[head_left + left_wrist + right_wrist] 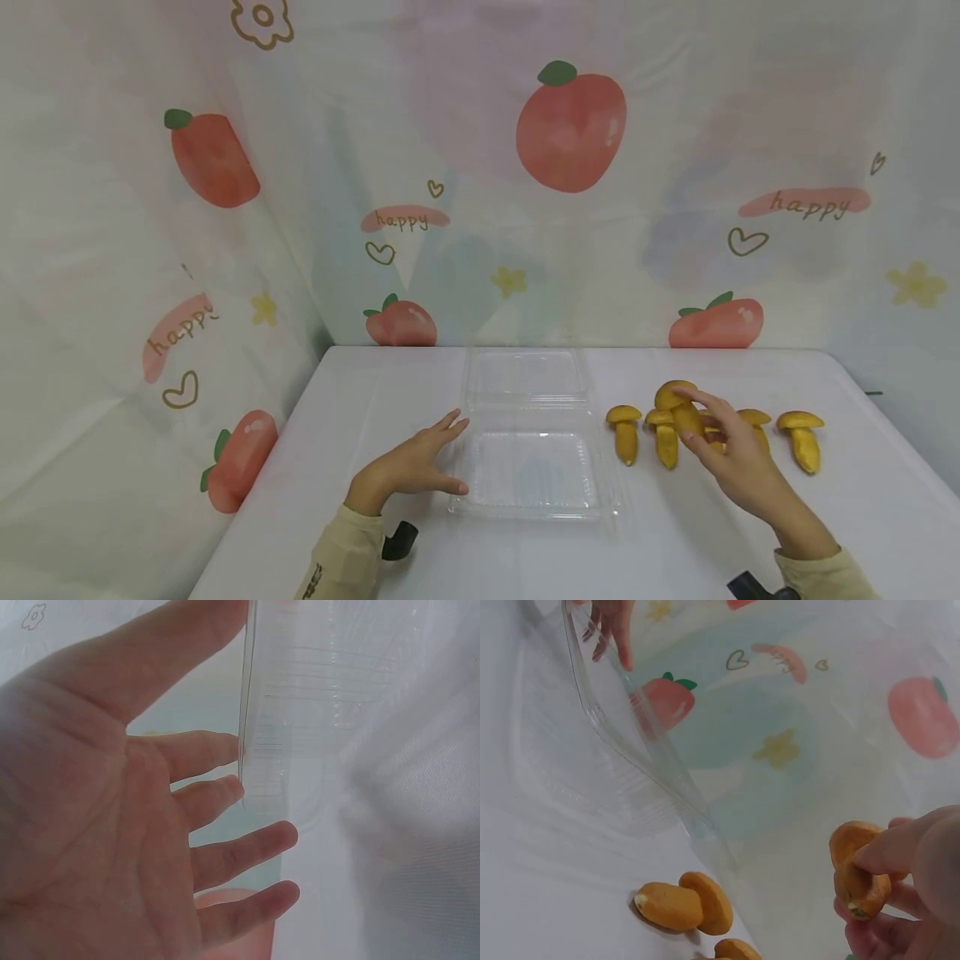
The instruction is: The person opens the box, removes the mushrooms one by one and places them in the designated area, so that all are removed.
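Observation:
A clear plastic clamshell box [532, 471] lies opened on the white table, its lid [528, 375] folded back toward the wall. My left hand [412, 462] is at the box's left edge, fingers spread and fairly straight; in the left wrist view the thumb and some fingertips [225, 750] meet or nearly meet the rim. To the right, my right hand [738, 458] pinches a yellow-brown mushroom [862, 881] between thumb and fingers, raised above the others. Several more mushrooms lie in a row, among them one nearest the box [625, 433]; the right hand partly hides some.
At the row's right end lies another mushroom [802, 439]. A patterned cloth wall [480, 250] rises behind the table [637, 550] and along its left side. Dark wrist mounts [400, 542] are on both forearms.

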Available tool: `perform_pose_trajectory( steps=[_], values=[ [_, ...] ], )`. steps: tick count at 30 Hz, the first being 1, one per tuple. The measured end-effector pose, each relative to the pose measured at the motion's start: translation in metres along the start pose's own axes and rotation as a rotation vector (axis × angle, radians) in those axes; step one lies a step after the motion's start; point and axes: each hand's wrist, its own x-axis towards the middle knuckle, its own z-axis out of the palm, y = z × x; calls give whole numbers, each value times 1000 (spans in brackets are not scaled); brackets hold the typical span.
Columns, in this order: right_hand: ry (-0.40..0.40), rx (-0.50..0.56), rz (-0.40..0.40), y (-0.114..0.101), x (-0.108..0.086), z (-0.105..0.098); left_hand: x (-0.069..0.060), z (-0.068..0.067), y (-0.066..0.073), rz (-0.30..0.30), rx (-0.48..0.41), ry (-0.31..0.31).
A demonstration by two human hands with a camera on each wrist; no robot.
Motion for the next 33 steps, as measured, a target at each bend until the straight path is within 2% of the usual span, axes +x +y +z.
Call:
perform_pose_trajectory(
  steps=[7,14,20,24,33],
  values=[
    [-2,-29,93,23,-3,-11,-1,0,1,1,-1,-1],
    [35,4,86,39,-6,-24,-2,-2,3,-1,2,-6],
    [32,-36,184,48,-6,-34,-2,-3,5,-3,-2,-6],
    [6,-42,220,54,-7,-37,-2,-2,4,-7,-1,-6],
    [82,-99,159,72,-13,-51,-2,-2,2,1,4,1]
  ],
)
